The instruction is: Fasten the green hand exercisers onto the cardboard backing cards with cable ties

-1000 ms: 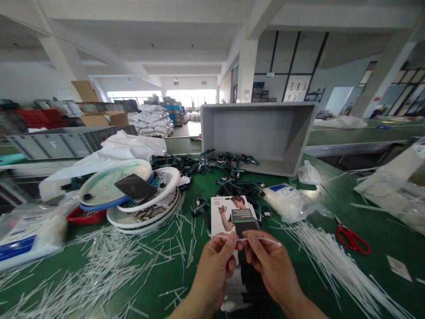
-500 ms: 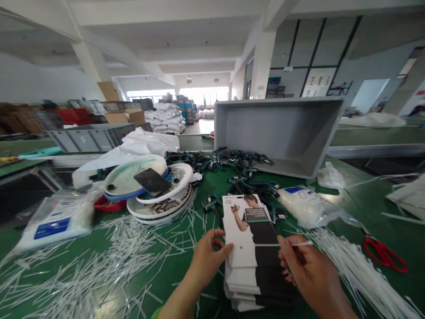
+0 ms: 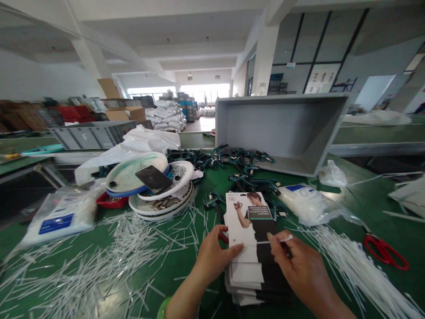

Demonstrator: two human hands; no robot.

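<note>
A stack of printed backing cards [image 3: 245, 270] lies in front of me, overlapping, its top card [image 3: 244, 217] showing a picture on white and black. My left hand [image 3: 214, 252] grips that top card at its left edge, thumb lying on the face and fingers partly hidden. Between the thumb and fingers of my right hand [image 3: 295, 261] is a thin white cable tie [image 3: 286, 239], running across the card's black part. Right of that hand lies a fanned bundle of cable ties [image 3: 361, 266].
Loose cable ties [image 3: 109, 261] cover the left side of the green table. Hand grips [image 3: 249, 177] are heaped behind the cards, by a tipped grey crate [image 3: 265, 128]. Stacked lids and trays [image 3: 162, 208] carry a phone [image 3: 153, 178]. Red scissors [image 3: 385, 252] lie right.
My right hand has shifted left over the card with the cable tie, and less of the tie sticks out past its fingers. The left thumb reaches further onto the card.
</note>
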